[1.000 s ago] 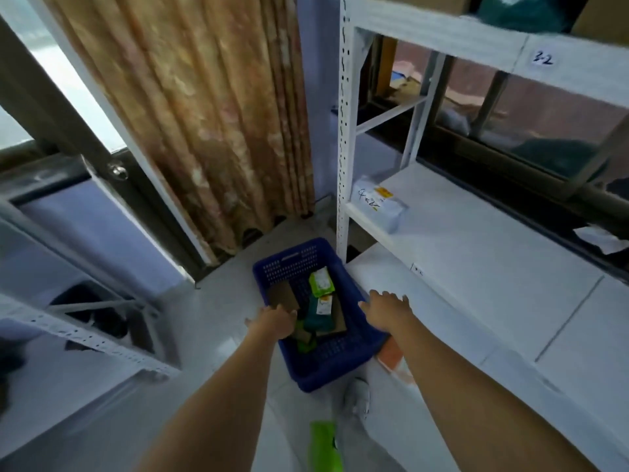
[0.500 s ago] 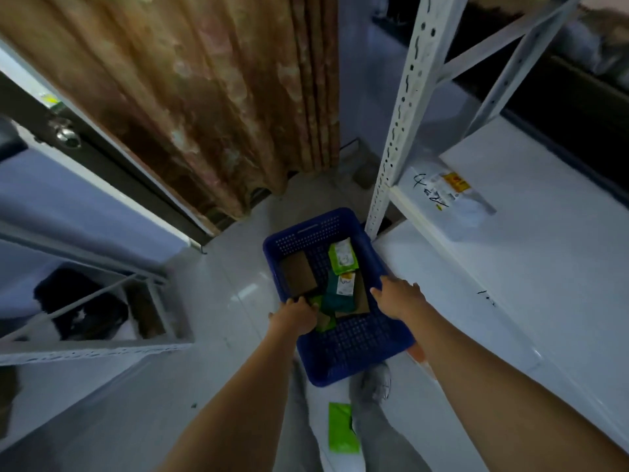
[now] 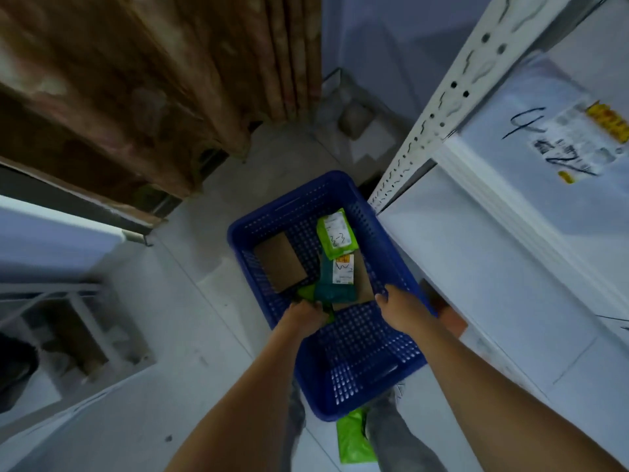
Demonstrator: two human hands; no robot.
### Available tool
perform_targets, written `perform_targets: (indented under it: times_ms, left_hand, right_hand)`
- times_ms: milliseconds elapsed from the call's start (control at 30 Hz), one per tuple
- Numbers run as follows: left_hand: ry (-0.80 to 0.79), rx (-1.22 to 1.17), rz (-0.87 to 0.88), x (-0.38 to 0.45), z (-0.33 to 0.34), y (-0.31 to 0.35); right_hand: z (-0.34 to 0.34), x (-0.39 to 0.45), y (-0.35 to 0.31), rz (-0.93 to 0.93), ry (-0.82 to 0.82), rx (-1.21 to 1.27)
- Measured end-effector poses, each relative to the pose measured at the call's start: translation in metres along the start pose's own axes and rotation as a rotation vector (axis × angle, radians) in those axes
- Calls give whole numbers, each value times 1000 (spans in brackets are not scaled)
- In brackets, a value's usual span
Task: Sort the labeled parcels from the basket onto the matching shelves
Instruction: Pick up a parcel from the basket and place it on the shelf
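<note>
A blue plastic basket (image 3: 360,366) stands on the floor beside the white shelf unit (image 3: 483,267). It holds a light green parcel (image 3: 335,238) marked 3-3, a dark teal parcel (image 3: 335,284) with a white label, and a brown cardboard parcel (image 3: 280,262). My left hand (image 3: 304,316) reaches into the basket with fingers curled at a green parcel (image 3: 306,292) under the teal one; whether it grips it is hidden. My right hand (image 3: 396,306) is inside the basket by the right wall, fingers down, next to the teal parcel.
A white parcel (image 3: 575,137) marked with a 4 lies on the shelf at upper right. A perforated shelf post (image 3: 439,120) stands just behind the basket. A brown curtain (image 3: 153,80) hangs at left. A green bag (image 3: 354,441) lies on the floor by my feet.
My head has dipped closer to the basket, which now looks larger. Both hands have gone from above the rim down into the basket among the parcels.
</note>
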State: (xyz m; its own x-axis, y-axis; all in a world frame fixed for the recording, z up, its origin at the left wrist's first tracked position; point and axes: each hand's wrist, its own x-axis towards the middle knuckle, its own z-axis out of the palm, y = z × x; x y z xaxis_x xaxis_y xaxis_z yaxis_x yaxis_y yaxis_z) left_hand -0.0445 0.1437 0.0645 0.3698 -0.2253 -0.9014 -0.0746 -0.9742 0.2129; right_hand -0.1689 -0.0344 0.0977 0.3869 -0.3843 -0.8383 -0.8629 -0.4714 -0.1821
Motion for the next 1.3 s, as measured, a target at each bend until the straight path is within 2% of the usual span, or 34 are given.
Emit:
perform_targets:
  times_ms: [333, 433, 500, 567, 667, 833, 1067, 1300]
  left_hand:
    - [-7, -26, 83, 251, 66, 10]
    - [36, -240, 9, 315, 90, 5]
    - [64, -344, -7, 337, 101, 4]
    - [26, -476, -52, 341, 108, 6]
    - [-28, -605, -96, 337, 115, 6]
    - [-2, -657, -140, 306, 111, -1]
    - [-157, -569, -163, 152, 81, 2]
    - [121, -447, 154, -4, -13, 27]
  right_hand:
    - [114, 232, 3, 13, -42, 167]
    - [140, 286, 6, 79, -23, 253]
    - [153, 313, 10, 137, -11, 298]
    - [163, 329, 11, 178, -23, 371]
    - [174, 336, 9, 219, -4, 595]
    - [155, 289, 13, 281, 72, 766]
    - [103, 140, 20, 314, 37, 874]
    - [4, -46, 7, 115, 74, 755]
